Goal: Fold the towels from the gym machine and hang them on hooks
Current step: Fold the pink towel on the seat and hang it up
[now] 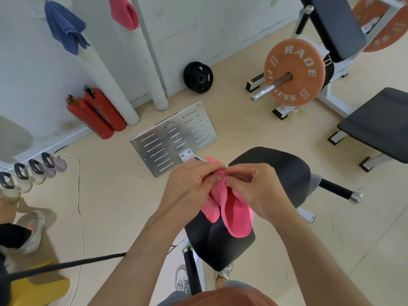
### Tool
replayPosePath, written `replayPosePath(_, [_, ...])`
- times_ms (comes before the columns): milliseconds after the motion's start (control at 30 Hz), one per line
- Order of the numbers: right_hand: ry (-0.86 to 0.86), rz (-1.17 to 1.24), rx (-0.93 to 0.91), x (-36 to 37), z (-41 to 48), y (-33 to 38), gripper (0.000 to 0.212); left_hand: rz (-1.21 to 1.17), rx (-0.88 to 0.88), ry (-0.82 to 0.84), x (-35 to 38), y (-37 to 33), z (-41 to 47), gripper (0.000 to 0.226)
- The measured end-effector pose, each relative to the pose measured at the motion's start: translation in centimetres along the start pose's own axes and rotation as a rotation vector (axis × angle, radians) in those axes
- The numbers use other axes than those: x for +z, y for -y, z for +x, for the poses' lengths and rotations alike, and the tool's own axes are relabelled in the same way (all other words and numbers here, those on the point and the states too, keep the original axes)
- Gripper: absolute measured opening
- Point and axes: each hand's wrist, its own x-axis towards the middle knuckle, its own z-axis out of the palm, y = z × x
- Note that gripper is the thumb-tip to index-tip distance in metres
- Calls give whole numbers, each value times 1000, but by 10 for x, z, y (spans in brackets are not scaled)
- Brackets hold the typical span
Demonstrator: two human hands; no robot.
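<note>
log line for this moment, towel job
step: folding | left hand: pinches pink towel | right hand: pinches pink towel | below: black seat | on wall: blue towel, other pink towel

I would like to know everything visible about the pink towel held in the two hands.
The pink towel is bright pink, soft-looking cloth. It is bunched and partly folded, hanging down in two rounded lobes. The left hand and the right hand pinch its top edge together. It hangs in front of the black seat pad; contact there is unclear.
</note>
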Motion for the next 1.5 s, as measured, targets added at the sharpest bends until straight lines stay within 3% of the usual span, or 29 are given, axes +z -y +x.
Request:
replayPosePath(267, [3,-46,-45,5,-2,8,19,107,36,-34,-2,2,-4,8])
replayPosePath(433, [-64,-284,-18,4,9,-11,20,70,34,-232,-17,7,-2,5])
replayPosePath(600, [-99,-560,151,-13,25,-60,27,-108,-151,-475,-47,20,-3,10])
replayPosePath(667, [-65,-590,254,-24,31,-69,19,-156,-250,-550,-55,38,-4,15])
replayPosePath(767, [52,-448,416,-40,48,-67,6,-203,-406,-563,-49,69,-4,28])
replayPosePath(867, [189,-239,529,-46,71,-53,7,-202,-562,-539,-37,98,-7,30])
replayPosePath(1067, [134,-52,495,-34,119,-12,11,-280,-608,-541,-49,129,0,33])
replayPosePath(1200, [-169,-11,272,-38,141,16,19,-370,-579,-648,-68,128,15,27])
replayPosePath(1267, [-232,-8,191,-40,140,26,20,-388,-542,-636,-72,118,17,24])
replayPosePath(1400, [34,-26,211,-7,116,18,16,-257,-403,-436,-68,88,18,25])
replayPosePath(1500, [252,-154,70,34,97,-1,26,-189,-327,-278,-72,72,12,28])
